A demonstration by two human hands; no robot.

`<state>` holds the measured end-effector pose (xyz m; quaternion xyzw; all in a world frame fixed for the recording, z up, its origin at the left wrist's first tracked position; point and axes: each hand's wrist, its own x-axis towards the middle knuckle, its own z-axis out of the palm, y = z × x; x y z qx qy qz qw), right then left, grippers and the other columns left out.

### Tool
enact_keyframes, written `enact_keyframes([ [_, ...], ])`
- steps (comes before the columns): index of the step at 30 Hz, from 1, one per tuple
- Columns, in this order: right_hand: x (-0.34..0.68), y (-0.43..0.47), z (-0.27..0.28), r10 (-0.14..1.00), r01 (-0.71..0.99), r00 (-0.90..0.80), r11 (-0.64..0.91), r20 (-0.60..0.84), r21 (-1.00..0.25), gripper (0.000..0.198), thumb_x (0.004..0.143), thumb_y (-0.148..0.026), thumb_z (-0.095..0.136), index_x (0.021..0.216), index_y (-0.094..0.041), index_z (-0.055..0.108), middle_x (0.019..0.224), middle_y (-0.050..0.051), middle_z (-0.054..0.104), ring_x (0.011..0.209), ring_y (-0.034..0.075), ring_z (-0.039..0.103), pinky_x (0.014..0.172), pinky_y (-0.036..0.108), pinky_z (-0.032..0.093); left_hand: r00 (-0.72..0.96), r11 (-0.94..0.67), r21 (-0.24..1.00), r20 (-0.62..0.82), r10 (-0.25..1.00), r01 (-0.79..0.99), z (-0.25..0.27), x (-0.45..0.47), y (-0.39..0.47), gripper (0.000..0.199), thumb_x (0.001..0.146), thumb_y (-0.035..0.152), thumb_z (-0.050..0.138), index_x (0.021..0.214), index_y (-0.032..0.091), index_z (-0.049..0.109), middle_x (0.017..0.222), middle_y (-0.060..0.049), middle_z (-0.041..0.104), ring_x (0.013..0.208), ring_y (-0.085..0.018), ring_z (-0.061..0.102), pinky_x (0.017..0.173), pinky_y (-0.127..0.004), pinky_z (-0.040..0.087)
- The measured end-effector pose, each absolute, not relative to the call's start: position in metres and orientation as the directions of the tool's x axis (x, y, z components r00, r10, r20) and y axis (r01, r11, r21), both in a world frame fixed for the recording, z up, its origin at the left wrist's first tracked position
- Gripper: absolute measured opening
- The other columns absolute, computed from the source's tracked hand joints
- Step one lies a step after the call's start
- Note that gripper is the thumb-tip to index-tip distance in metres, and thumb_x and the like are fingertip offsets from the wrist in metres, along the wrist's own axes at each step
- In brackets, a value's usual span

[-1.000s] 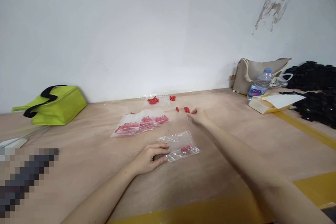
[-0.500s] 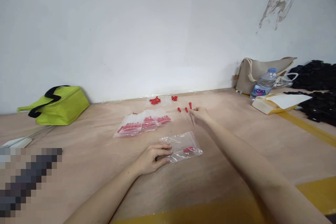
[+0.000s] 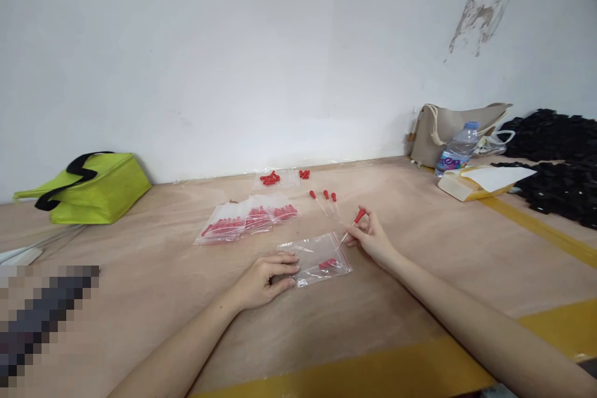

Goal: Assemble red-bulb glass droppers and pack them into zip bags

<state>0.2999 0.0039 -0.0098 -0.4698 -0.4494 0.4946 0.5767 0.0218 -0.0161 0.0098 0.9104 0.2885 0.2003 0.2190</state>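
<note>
A clear zip bag [image 3: 311, 249] lies flat on the table in front of me, with red-bulbed droppers [image 3: 328, 263] inside. My left hand [image 3: 267, 278] rests at the bag's left side, fingers stretched over its edge and the thumb apart from them. Just right of the bag, my right hand [image 3: 372, 238] pinches a dropper [image 3: 359, 216] with a red rubber bulb and a thin clear tube. Its bulb points up and its tube slants down toward the bag's right edge. Beyond the bag lie 3 loose droppers [image 3: 326, 194].
Several filled zip bags [image 3: 224, 228] overlap to the left. Farther back are small red bulbs [image 3: 270, 178] on clear plastic. A lime green bag [image 3: 102, 189] stands at left. A water bottle [image 3: 459, 149], beige bag [image 3: 426, 130], envelope [image 3: 450, 186] and black pile [image 3: 555, 134] occupy the right.
My right hand has drawn back toward me with one dropper, from the loose droppers to the zip bag's right edge. My left hand stays on the bag. The view has shifted slightly.
</note>
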Motion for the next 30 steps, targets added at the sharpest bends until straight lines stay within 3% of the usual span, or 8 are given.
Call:
enact_keyframes([
  [5,0.29,-0.003,-0.015,1.0,-0.201,0.002,0.025,0.025,-0.979,0.052,0.061,-0.044,0.065,0.101,-0.023,0.039,0.07,-0.002,0.056,0.059,0.013,0.059,0.06,0.03,0.05,0.716,-0.714,0.496,0.233,0.658,0.494,0.014,0.022,-0.019,0.045,0.081,0.035,0.052,0.124,0.026,0.043,0.122,-0.004,0.052,0.112,-0.021,0.047,0.094,-0.039,0.038],
  [10,0.296,-0.011,-0.014,0.978,0.014,-0.207,0.001,-0.002,-1.0,0.041,0.059,-0.042,0.068,0.087,-0.016,0.055,0.057,-0.003,0.055,0.047,0.008,0.049,0.048,0.023,0.042,0.715,-0.707,0.477,0.208,0.668,0.522,0.017,0.023,-0.02,0.049,0.081,0.035,0.051,0.128,0.027,0.038,0.126,-0.004,0.048,0.113,-0.02,0.045,0.095,-0.037,0.037],
  [12,0.295,-0.012,-0.014,0.966,0.08,-0.26,0.018,-0.003,-0.997,0.04,0.059,-0.04,0.069,0.086,-0.015,0.057,0.052,-0.004,0.053,0.044,0.007,0.046,0.046,0.022,0.039,0.718,-0.708,0.476,0.204,0.666,0.521,0.017,0.023,-0.02,0.048,0.082,0.035,0.05,0.127,0.027,0.038,0.127,-0.004,0.047,0.114,-0.02,0.045,0.095,-0.037,0.037],
  [17,0.29,-0.012,-0.015,0.959,0.062,-0.283,0.03,0.012,-0.998,0.036,0.056,-0.04,0.071,0.079,-0.016,0.056,0.07,0.002,0.062,0.061,0.012,0.056,0.055,0.024,0.042,0.72,-0.71,0.488,0.213,0.661,0.508,0.017,0.023,-0.02,0.047,0.082,0.035,0.05,0.126,0.026,0.04,0.125,-0.004,0.049,0.112,-0.021,0.047,0.094,-0.037,0.038],
  [23,0.295,-0.01,-0.008,0.896,0.285,-0.442,0.172,0.029,-0.943,0.036,0.073,-0.046,0.053,0.059,-0.014,0.061,0.053,-0.003,0.053,0.05,0.009,0.046,0.049,0.02,0.033,0.732,-0.724,0.488,0.223,0.643,0.487,0.014,0.022,-0.019,0.042,0.082,0.033,0.05,0.123,0.026,0.045,0.121,-0.004,0.053,0.112,-0.02,0.047,0.095,-0.038,0.037],
  [25,0.298,-0.008,-0.004,0.873,0.299,-0.488,0.182,0.014,-0.937,0.036,0.074,-0.046,0.051,0.062,-0.014,0.063,0.053,-0.003,0.053,0.047,0.007,0.043,0.046,0.019,0.032,0.74,-0.73,0.48,0.218,0.636,0.486,0.014,0.022,-0.018,0.04,0.082,0.032,0.05,0.122,0.026,0.046,0.122,-0.004,0.052,0.113,-0.02,0.046,0.096,-0.038,0.036],
  [28,0.304,0.0,-0.002,0.902,0.302,-0.424,0.053,-0.084,-0.952,0.032,0.07,-0.045,0.056,0.075,-0.014,0.061,0.051,-0.004,0.052,0.038,0.004,0.036,0.038,0.018,0.028,0.75,-0.736,0.469,0.205,0.629,0.489,0.013,0.022,-0.018,0.037,0.083,0.032,0.049,0.12,0.027,0.049,0.125,-0.004,0.049,0.114,-0.02,0.046,0.096,-0.037,0.037],
  [30,0.31,0.013,-0.003,0.958,0.349,-0.254,-0.035,-0.131,-0.937,0.029,0.069,-0.043,0.057,0.076,-0.015,0.058,0.046,-0.005,0.048,0.034,0.004,0.033,0.035,0.018,0.025,0.754,-0.738,0.466,0.2,0.626,0.488,0.013,0.021,-0.018,0.037,0.083,0.032,0.049,0.119,0.027,0.05,0.126,-0.004,0.048,0.114,-0.02,0.045,0.096,-0.036,0.037],
])
